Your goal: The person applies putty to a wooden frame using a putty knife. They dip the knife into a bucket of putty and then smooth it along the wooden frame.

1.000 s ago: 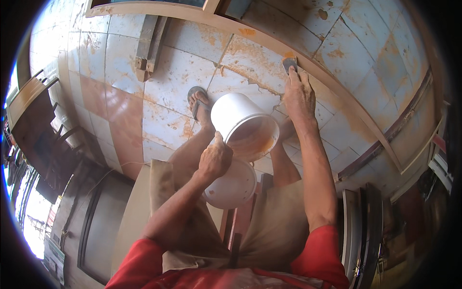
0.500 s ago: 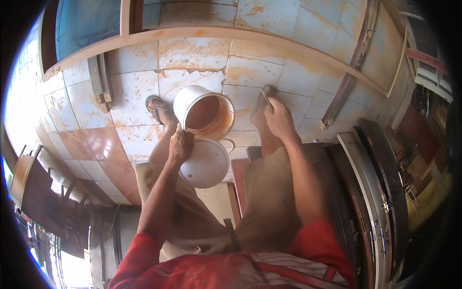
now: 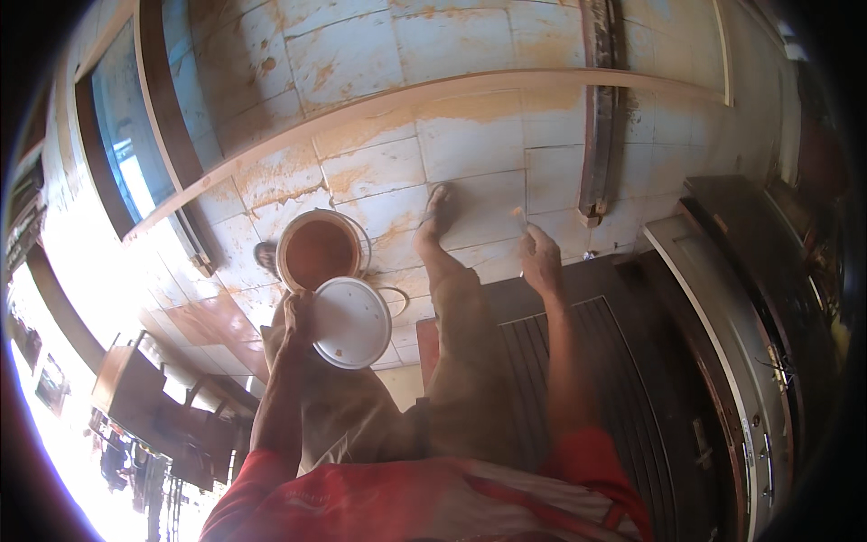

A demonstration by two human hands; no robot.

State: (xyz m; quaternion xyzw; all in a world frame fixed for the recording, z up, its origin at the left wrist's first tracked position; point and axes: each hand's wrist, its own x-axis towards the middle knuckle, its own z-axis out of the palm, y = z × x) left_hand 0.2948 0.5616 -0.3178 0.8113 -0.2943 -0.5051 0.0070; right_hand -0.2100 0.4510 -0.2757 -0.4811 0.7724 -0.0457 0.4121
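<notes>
My left hand (image 3: 296,313) is closed on the left edge of a round white lid (image 3: 359,327), which has a few small marks on its face. Just beyond it stands a white bucket (image 3: 364,237), its open mouth showing a reddish-brown inside; the fingertips are close to its near rim, and I cannot tell if they touch it. Out to the right, my right hand (image 3: 540,262) grips a small, narrow flat-bladed tool (image 3: 519,219) with an orange-stained tip pointing away from me. Its handle is mostly hidden in the fingers.
A long pale wooden frame (image 3: 452,88) spans the far side, with a blue pane (image 3: 126,149) at left. A dark beam (image 3: 598,154) lies under it. Dark panels (image 3: 587,361) lean at right. The tiled floor (image 3: 474,144) has orange stains. Brown furniture (image 3: 153,397) stands at left.
The view has turned toward the right. The bucket, tilted toward me before with my left hand at its rim, now stands more upright. My right hand and its tool have moved away from my foot, rightward.
</notes>
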